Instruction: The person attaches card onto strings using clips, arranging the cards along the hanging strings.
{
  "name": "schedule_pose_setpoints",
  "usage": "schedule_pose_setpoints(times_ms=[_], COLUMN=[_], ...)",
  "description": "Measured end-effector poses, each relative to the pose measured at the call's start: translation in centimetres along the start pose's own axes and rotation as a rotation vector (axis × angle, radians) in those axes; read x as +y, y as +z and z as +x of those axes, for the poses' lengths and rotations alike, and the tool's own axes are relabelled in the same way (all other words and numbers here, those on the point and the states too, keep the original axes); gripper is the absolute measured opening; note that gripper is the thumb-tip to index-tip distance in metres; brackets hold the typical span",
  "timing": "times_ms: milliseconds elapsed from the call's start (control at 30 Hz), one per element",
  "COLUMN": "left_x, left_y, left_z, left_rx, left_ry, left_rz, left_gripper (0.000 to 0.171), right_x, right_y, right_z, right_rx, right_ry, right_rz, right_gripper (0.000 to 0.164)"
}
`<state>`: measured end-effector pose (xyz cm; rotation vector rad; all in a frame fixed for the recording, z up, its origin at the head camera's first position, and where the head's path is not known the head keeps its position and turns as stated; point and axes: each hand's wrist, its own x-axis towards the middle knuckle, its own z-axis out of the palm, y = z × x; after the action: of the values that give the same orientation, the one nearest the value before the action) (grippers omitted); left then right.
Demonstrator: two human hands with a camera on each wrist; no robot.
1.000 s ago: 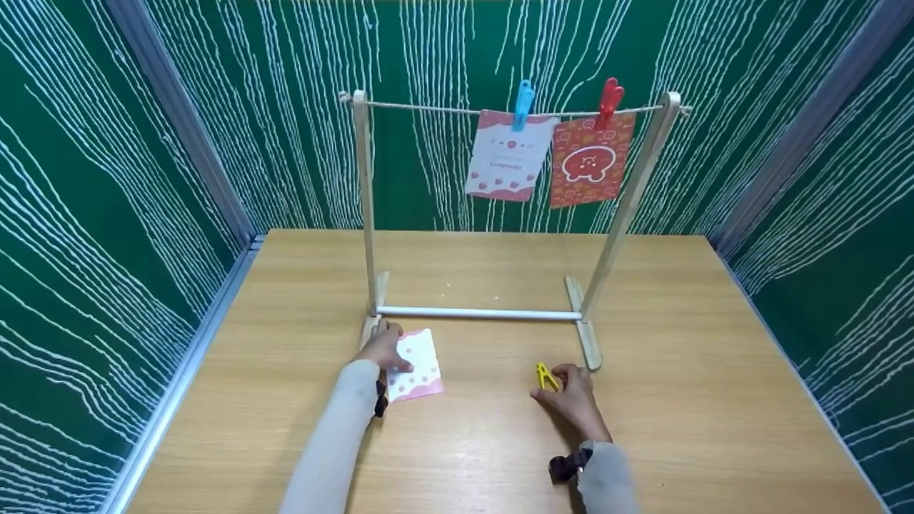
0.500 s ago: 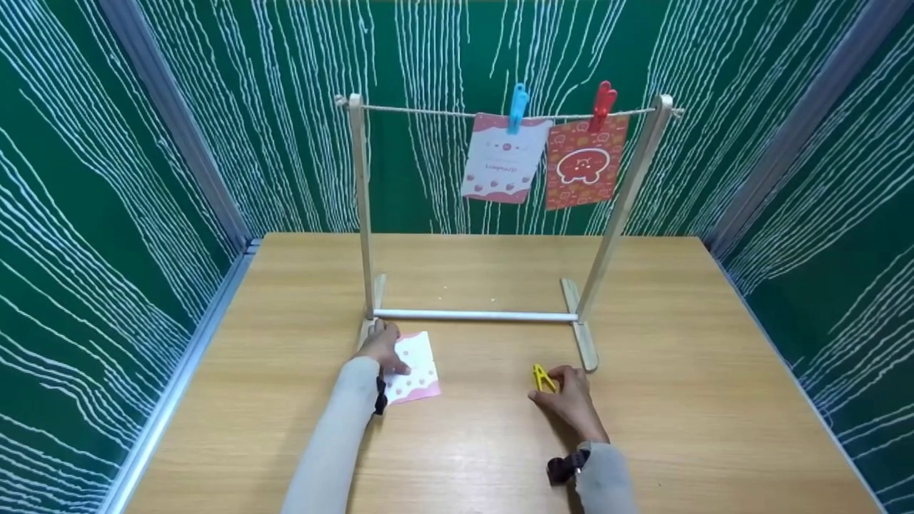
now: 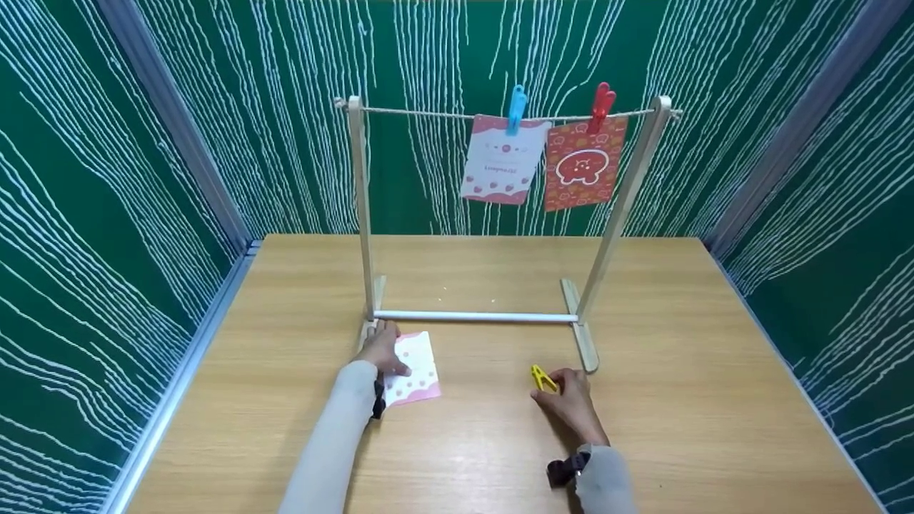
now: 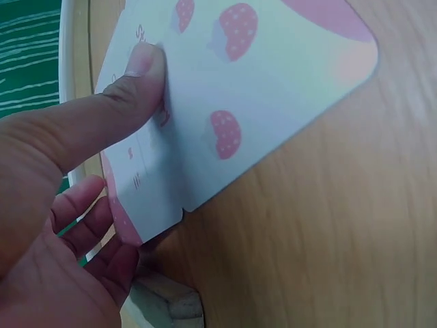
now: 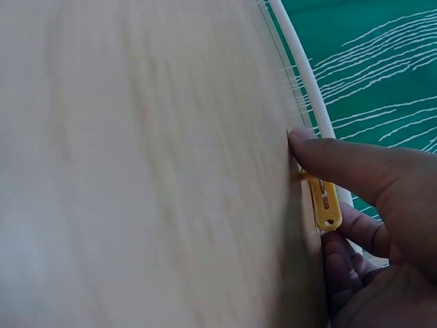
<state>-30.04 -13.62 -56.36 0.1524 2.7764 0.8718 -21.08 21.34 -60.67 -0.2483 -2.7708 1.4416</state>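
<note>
My left hand [image 3: 380, 350] pinches a white and pink strawberry card [image 3: 420, 368] at its left side, low over the table. In the left wrist view the thumb [image 4: 147, 65] lies across the card's printed face, and the fingers curl at its edge, partly behind it. My right hand [image 3: 573, 401] holds a yellow clothespin [image 3: 538, 375] between thumb and fingers, near the stand's right foot. The right wrist view shows the clothespin [image 5: 329, 213] partly covered by the thumb. On the rope [image 3: 421, 112], a blue clothespin [image 3: 516, 107] holds another strawberry card [image 3: 503, 168], and a red clothespin [image 3: 602, 107] holds a red bear card [image 3: 584, 189].
The wooden stand has a left post [image 3: 361, 207], a right post [image 3: 628, 200] and a white crossbar [image 3: 475, 316] low down. Small white specks lie on the table [image 3: 485, 442] behind the crossbar. Green walls [image 3: 428, 43] with white lines enclose the back and sides.
The head view has shifted slightly. The yellow clothespin in my right hand has tilted a little to the left; my left hand stays on the card.
</note>
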Motion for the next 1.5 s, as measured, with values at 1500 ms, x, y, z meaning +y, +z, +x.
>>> schedule_pose_setpoints(times_ms=[1500], left_x=[-1.1], left_y=[1.3], left_z=[-0.5], left_rx=[0.131], left_ry=[0.114], left_rz=[-0.402], left_gripper=[0.044], right_x=[-0.3], right_y=[-1.5], right_z=[-0.2], right_rx=[0.058], right_ry=[0.204], right_rz=[0.62], right_gripper=[0.05])
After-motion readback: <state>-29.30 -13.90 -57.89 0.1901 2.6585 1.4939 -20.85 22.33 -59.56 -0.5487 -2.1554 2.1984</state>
